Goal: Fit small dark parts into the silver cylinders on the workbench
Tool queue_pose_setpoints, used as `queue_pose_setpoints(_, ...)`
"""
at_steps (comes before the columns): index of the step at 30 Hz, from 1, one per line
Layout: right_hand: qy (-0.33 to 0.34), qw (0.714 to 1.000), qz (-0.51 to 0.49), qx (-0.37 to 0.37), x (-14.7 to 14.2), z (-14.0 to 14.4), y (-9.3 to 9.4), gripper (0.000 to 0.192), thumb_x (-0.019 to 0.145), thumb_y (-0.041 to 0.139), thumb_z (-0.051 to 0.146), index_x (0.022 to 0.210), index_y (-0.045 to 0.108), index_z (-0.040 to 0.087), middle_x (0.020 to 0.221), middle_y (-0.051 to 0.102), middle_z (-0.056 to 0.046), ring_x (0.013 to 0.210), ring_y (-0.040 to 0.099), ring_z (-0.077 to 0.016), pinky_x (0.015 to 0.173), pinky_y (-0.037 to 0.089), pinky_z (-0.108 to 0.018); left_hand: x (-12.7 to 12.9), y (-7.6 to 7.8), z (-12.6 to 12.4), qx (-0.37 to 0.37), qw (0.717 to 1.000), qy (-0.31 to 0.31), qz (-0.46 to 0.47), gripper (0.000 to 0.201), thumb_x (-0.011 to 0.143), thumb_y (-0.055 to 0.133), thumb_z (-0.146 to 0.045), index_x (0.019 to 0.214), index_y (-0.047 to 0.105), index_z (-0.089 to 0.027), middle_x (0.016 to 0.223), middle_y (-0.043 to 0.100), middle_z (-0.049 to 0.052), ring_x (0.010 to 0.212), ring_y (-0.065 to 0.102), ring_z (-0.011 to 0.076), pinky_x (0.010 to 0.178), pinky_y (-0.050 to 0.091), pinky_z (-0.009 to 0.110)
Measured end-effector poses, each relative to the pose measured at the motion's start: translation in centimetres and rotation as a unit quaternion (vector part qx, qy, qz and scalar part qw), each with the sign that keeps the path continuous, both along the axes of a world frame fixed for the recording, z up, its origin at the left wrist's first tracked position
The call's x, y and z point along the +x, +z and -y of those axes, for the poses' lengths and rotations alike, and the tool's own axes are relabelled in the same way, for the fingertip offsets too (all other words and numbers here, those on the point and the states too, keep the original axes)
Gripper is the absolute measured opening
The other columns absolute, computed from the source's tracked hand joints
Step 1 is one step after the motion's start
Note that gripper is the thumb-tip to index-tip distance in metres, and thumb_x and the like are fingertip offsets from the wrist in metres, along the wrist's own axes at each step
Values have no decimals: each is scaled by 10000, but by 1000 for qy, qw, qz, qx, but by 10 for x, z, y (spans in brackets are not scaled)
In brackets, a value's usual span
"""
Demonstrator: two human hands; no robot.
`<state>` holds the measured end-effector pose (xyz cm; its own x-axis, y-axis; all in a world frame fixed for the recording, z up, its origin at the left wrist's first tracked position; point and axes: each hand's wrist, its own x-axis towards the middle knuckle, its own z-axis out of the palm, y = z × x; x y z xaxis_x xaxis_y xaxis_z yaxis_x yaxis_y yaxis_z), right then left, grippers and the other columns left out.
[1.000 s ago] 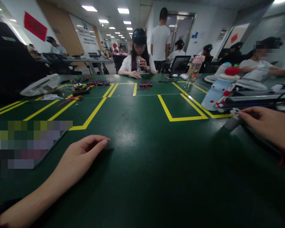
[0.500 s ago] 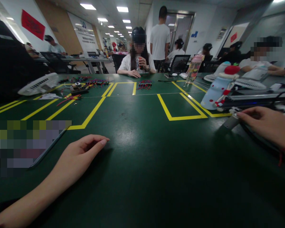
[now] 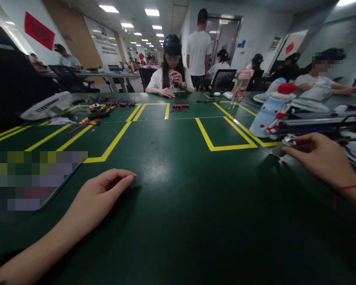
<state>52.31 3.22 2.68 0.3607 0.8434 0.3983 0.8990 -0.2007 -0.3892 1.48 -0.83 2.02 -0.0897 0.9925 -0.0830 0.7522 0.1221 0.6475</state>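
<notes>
Left hand [image 3: 102,196] rests flat, fingers together — right hand [image 3: 317,156] pinches a small grey object [image 3: 283,145].

right hand [image 3: 320,158] drawn slightly leftward, small grey object [image 3: 281,147] at its fingers now lying flatter

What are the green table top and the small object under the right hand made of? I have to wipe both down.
The table top looks like a smooth green mat, maybe rubber or vinyl: it gives a soft ceiling-light sheen. The small object by the right hand seems grey metal or plastic with a shiny cap; too blurred to be sure.
</notes>
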Motion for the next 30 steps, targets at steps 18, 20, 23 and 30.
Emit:
queue_pose_setpoints(18,546,829,-123,-4,-201,47,-28,349,834,591,223,1161,469,222,1109,588,-57,973,583,-124,857,518,-293,10,-4,-4,24,998,-56,11,325,871,541,-511,1021,690,-265,976,712,19,837,642,216,723,460,307)
queue_pose_setpoints(20,525,841,-129,-25,-201,47,-31,446,814,637,276,1208,436,221,1117,587,-63,973,595,-133,857,527,-306,32,2,-1,58,991,-114,24,284,879,552,-474,1027,698,-281,978,695,15,839,632,200,725,466,304)
queue_pose_setpoints(23,509,848,-147,-33,-201,47,-35,535,794,675,309,1242,396,226,1141,585,-71,1007,609,-144,879,532,-320,72,12,1,113,966,-226,58,232,881,577,-407,1039,719,-313,1008,675,19,872,621,192,709,478,299)
queue_pose_setpoints(30,516,842,-152,-39,-201,45,-36,482,822,651,330,1229,412,234,1130,612,-67,1004,630,-150,871,535,-321,101,26,-4,140,958,-236,86,147,848,625,-346,829,761,-295,875,650,4,777,595,170,728,483,314)
